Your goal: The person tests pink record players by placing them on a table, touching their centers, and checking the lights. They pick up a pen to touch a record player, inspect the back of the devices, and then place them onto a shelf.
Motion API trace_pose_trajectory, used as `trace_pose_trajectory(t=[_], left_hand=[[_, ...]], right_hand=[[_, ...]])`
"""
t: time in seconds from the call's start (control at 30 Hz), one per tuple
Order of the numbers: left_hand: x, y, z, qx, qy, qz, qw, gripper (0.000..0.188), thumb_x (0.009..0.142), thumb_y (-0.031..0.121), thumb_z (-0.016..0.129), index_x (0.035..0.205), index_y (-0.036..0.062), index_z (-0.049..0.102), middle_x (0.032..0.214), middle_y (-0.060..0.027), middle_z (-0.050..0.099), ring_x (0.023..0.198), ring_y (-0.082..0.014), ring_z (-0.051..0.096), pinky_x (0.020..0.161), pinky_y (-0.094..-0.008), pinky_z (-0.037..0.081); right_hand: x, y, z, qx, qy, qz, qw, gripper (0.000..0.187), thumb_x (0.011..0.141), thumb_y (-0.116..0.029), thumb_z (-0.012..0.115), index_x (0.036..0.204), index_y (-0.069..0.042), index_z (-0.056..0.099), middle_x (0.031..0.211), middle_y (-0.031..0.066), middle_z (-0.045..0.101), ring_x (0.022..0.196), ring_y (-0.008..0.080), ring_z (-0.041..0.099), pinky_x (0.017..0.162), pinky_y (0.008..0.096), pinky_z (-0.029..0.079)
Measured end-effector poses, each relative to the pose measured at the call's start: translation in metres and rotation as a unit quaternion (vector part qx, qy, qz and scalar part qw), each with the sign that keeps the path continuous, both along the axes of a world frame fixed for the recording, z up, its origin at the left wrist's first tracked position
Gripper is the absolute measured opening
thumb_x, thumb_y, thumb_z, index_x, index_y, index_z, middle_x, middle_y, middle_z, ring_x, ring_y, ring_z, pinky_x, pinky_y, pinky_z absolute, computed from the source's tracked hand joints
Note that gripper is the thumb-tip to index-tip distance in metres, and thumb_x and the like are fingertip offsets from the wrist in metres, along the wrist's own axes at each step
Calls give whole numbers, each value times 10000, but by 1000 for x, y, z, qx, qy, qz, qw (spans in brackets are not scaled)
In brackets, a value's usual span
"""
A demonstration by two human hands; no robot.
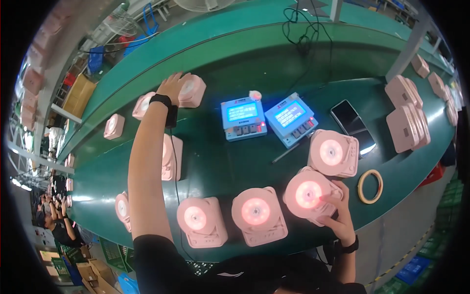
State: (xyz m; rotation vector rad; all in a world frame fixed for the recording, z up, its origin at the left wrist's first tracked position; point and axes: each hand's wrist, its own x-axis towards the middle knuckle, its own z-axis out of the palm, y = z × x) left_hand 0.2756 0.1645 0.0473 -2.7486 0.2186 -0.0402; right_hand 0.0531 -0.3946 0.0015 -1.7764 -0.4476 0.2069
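My left hand (171,88) reaches to the far left, fingers stretched out, against the side of a pink record-player-shaped device (192,91). Another pink device (143,105) stands just left of that hand. At the near right, my right hand (339,214) grips a pink device (299,196) whose round disc glows red-white. The fingers wrap its right edge, with one digit resting on the disc. Beside it are a lit pink device (338,164) behind and another lit one (267,230) to the left. Further left sits one more lit device (210,223).
Two blue testers (244,119) (291,120) with lit screens stand mid-table. A black phone (351,125), a tape roll (361,187) and stacked pink housings (404,127) lie right. My left forearm partly covers a pink device (172,158). A black cable (175,186) hangs from my left wrist.
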Motion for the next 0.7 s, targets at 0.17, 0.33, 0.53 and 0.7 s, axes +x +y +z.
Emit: trace_pose_trajectory(t=[0.17,0.33,0.53,0.7], left_hand=[[23,-14,7,-168,63,61,982,913,584,77,767,1403,108,363,1334,-184,501,1287,-375,421,1064,-438,383],[-47,-42,48,-68,-173,-72,980,776,606,70,728,1326,89,439,1206,-177,551,1170,-376,477,1018,-454,383],[-224,-84,83,-161,-280,4,946,793,599,125,769,1319,29,451,1173,-187,550,1110,-397,482,980,-472,364],[-379,-111,62,-207,-293,193,913,890,563,274,828,1332,33,450,1226,-186,539,1111,-405,496,963,-482,397]], right_hand=[[3,3,10,-10,32,5,999,404,682,-176,746,1082,-135,706,1410,169,290,1326,365,317,1121,430,234],[5,4,10,-11,22,3,1000,402,692,-189,748,1089,-145,707,1404,162,296,1321,360,323,1124,424,231],[4,0,1,2,-1,-3,1000,396,700,-216,748,1084,-133,700,1391,151,310,1320,348,328,1117,421,240],[4,3,-4,23,-22,11,999,373,700,-227,740,1052,-117,687,1378,148,332,1314,342,341,1109,416,250]])
